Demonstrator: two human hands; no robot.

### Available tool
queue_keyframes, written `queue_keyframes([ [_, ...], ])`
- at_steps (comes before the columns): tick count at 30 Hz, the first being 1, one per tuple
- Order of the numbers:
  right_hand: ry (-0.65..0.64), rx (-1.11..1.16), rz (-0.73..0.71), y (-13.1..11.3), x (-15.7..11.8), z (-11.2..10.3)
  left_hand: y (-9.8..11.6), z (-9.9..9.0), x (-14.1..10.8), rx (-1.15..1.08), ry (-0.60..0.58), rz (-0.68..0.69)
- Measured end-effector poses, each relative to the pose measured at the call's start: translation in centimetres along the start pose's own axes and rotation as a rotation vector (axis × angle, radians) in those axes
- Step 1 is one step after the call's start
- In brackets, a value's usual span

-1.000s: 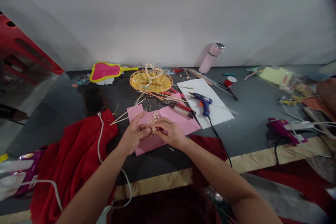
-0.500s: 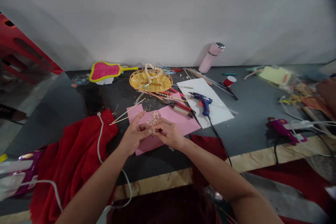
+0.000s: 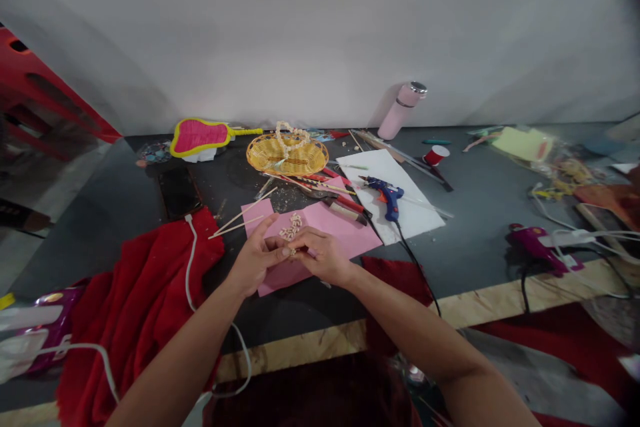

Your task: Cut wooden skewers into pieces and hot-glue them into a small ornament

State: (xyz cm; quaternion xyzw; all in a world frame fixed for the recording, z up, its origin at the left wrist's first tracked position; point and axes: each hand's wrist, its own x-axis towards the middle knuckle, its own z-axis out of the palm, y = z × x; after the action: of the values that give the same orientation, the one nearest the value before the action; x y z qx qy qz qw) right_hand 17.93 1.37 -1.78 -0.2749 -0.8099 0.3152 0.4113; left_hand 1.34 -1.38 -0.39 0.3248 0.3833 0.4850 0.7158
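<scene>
small pale cluster [image 3: 293,252] sits between both hands, over the pink paper [image 3: 345,230]: the left hand [image 3: 251,265] has its thumb and a finger clamped on it, index stretched apart toward one o'clock; the right hand [image 3: 325,257] closes its fingertips on the same bit, though which ones press is hidden. it looks like only a few beads joined so far. just beyond, at twelve o'clock, loose beads [image 3: 291,227] lie heaped, so plenty seem left unjoined. farther out at twelve, a beaded loop [image 3: 299,145] in the yellow basket [image 3: 313,160] looks already strung. at two o'clock, the glue gun [image 3: 387,192] lies untouched on a white sheet [image 3: 370,160].
</scene>
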Motion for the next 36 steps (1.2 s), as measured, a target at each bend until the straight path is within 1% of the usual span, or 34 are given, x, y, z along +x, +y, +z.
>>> queue_keyframes([
  [6, -0.014, 0.018, 0.034, -0.08, 0.11, -0.04, -0.01, -0.02, 0.06, 0.001, 0.006, -0.013],
  [10, -0.038, 0.005, 0.047, -0.18, 0.15, -0.36, -0.04, -0.18, 0.17, -0.035, 0.039, -0.049],
  [13, -0.055, -0.001, 0.044, -0.22, 0.13, -0.61, -0.08, -0.31, 0.21, -0.052, 0.052, -0.047],
  [17, -0.03, 0.0, 0.02, -0.09, 0.07, -0.61, -0.04, -0.28, 0.16, -0.069, 0.035, -0.042],
  [21, -0.015, -0.007, 0.015, -0.02, 0.03, -0.57, 0.11, -0.19, 0.15, -0.08, 0.044, -0.051],
  [26, -0.033, -0.026, 0.003, -0.04, -0.02, -0.52, 0.08, -0.24, 0.17, -0.054, 0.006, -0.045],
  [29, -0.021, -0.026, -0.012, -0.1, 0.01, -0.36, 0.06, -0.19, 0.1, -0.022, -0.019, -0.041],
  [36, -0.017, -0.061, -0.034, -0.17, 0.07, -0.13, 0.14, -0.14, -0.04, -0.011, -0.036, -0.044],
])
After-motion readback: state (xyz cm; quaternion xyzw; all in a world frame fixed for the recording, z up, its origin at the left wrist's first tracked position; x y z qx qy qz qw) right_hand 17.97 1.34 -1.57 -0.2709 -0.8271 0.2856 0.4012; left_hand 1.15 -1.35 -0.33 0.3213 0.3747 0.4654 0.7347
